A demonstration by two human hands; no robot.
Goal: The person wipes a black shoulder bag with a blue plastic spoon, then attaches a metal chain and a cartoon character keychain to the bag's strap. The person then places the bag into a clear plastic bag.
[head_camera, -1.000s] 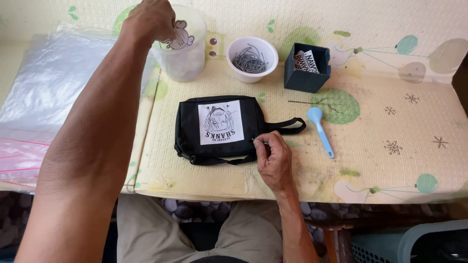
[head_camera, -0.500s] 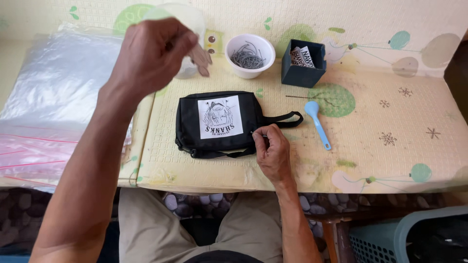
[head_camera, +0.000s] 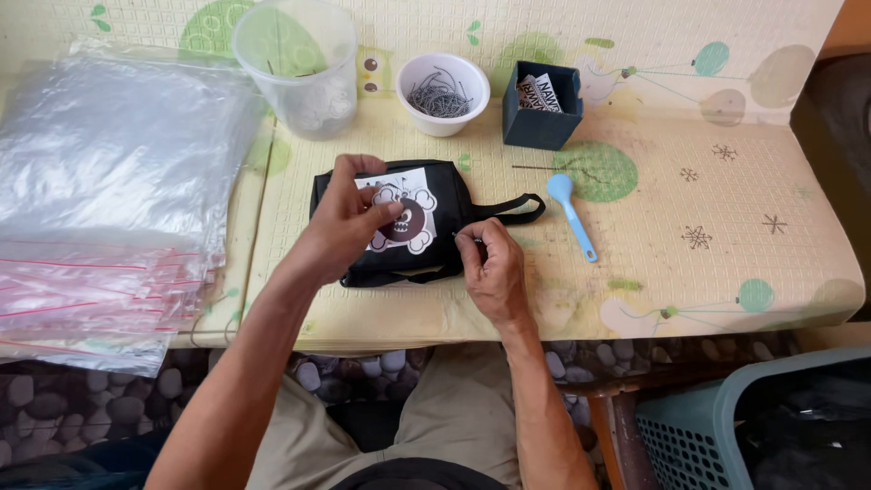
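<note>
Black fabric pouch (head_camera: 435, 222) lies flat on a patterned mat (head_camera: 689, 200). Left hand (head_camera: 349, 213) pinches a small skull-shaped charm (head_camera: 404, 220) over the pouch's white label; right hand (head_camera: 490, 268), fingers curled tight, grips the pouch's right edge. Beyond the pouch stand a clear cup (head_camera: 299, 63), white bowl (head_camera: 443, 93) and blue box (head_camera: 543, 104); a blue spoon (head_camera: 572, 213) lies right.

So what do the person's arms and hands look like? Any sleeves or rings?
Both arms are bare to past the elbows, with no sleeves showing. The left hand and right hand wear no gloves, and no rings, watch or bracelets can be seen. The arms look lean, and khaki shorts show below them.
</note>
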